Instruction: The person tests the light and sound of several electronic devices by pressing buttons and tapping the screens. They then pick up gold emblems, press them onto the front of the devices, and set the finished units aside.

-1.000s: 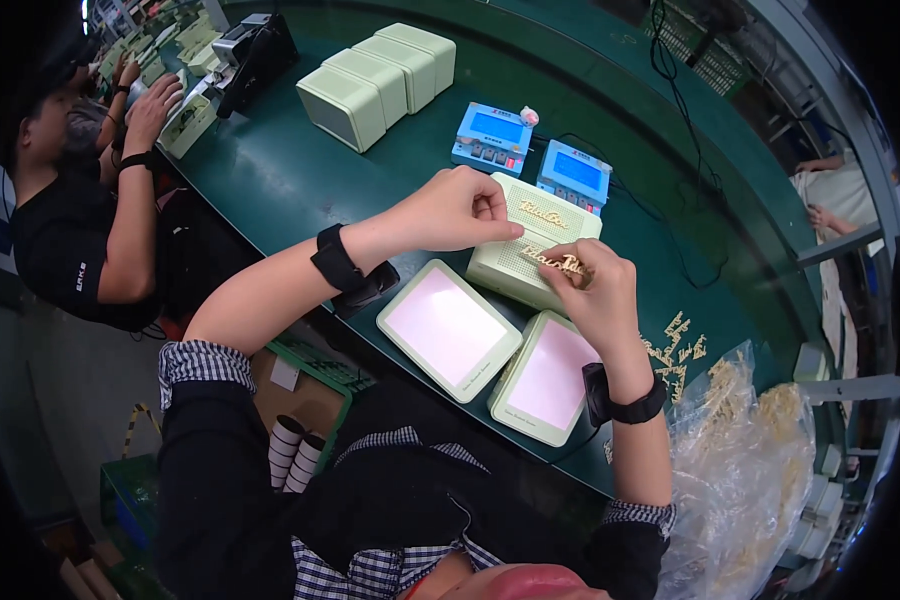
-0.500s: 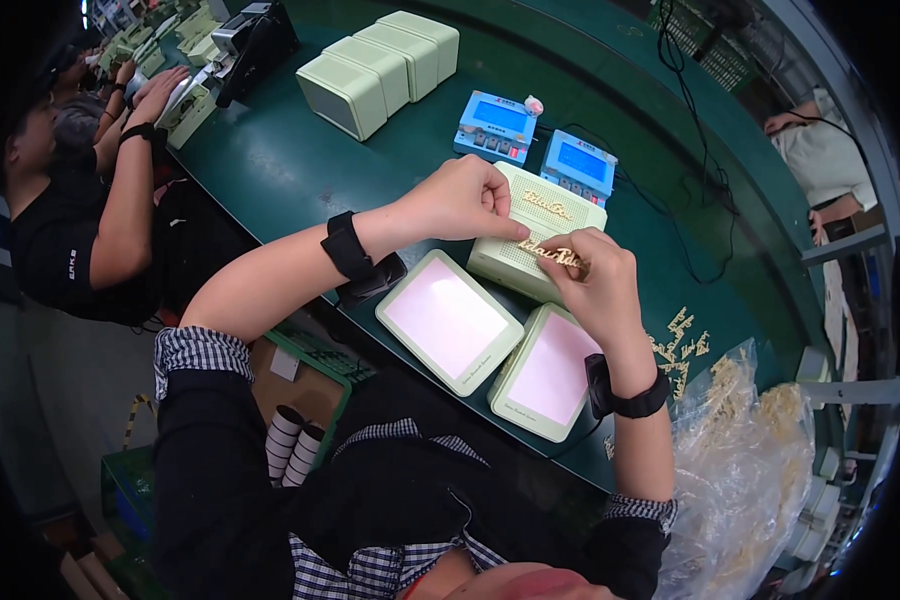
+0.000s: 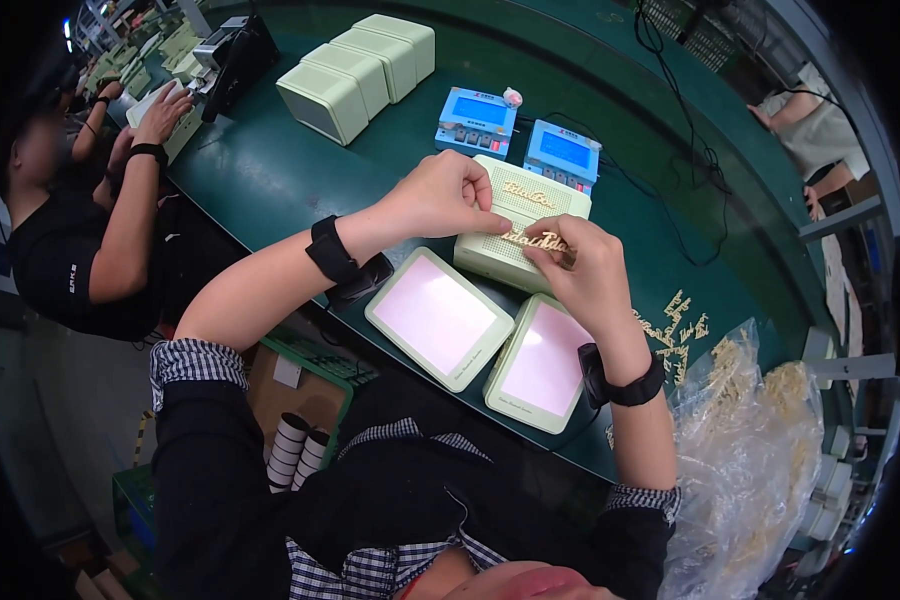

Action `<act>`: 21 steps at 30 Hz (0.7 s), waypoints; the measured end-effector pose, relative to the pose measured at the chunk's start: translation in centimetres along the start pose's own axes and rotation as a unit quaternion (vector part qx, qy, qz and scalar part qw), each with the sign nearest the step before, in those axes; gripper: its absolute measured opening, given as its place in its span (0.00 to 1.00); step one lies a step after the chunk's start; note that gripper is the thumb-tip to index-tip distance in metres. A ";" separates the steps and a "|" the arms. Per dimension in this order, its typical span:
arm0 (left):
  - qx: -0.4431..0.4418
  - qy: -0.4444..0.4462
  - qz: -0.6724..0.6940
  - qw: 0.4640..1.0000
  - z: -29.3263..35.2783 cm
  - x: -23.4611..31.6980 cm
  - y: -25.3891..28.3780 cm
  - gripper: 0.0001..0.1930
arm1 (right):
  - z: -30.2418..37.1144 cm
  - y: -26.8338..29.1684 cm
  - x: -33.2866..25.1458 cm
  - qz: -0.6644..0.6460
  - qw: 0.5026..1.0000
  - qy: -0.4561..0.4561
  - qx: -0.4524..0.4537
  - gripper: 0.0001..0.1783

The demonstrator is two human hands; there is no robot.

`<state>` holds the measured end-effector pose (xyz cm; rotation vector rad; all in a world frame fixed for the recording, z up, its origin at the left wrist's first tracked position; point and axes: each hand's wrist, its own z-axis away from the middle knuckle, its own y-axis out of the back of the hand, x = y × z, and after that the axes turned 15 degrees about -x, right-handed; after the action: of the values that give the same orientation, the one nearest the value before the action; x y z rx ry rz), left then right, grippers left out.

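Two pale green boxes with perforated faces stand together on the green bench. The far box has a gold script badge on its face. Over the near box lies more gold script lettering. My left hand is closed, fingers curled, its thumb tip against the lettering's left end; whatever is inside the fingers is hidden. My right hand pinches a gold script badge by its right part, just above the near box. The held badge overlaps the lettering, so their borders are unclear.
Two pale-framed panels lie at the bench's near edge. Two blue display units stand behind the boxes, with several pale green boxes farther left. Loose gold badges and a clear plastic bag are right. A co-worker sits left.
The whole view has shifted slightly, moving the bench items a little up and left. Both hands stay over the near box in much the same pose.
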<state>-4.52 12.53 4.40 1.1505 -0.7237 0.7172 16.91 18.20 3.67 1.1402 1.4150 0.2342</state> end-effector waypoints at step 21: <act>0.003 -0.007 -0.007 1.000 -0.3 -0.1 0.0 0.18 | 0.0 0.0 0.7 0.025 0.999 0.010 -0.022 0.08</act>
<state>-4.53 12.79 4.30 1.1649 -0.7252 0.7010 17.05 18.75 3.25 1.1410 1.3926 0.3119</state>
